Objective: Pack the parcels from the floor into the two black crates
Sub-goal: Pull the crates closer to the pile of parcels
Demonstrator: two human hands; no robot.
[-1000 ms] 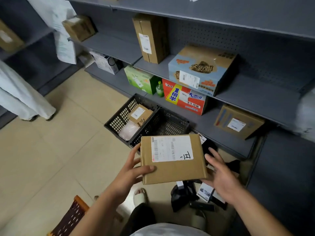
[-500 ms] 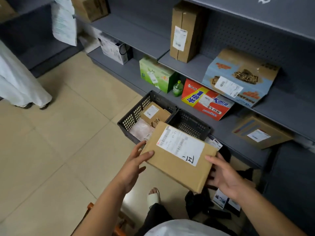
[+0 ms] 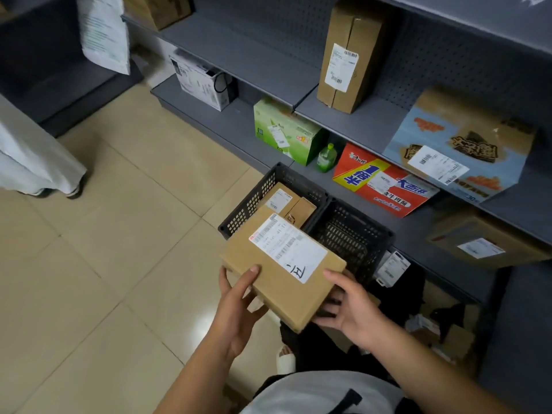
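Grey shelving (image 3: 239,55) backs two black crates (image 3: 352,234) on the tiled floor. Both hands, left (image 3: 239,306) and right (image 3: 349,309), clasp the flat parcel (image 3: 277,282), now carried lower and closer above the left crate (image 3: 254,201), so release seems near.

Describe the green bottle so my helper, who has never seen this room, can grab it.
Find the lowest grey shelf behind the two black crates. The green bottle stands there between a green box and a red box, the only bottle among them.
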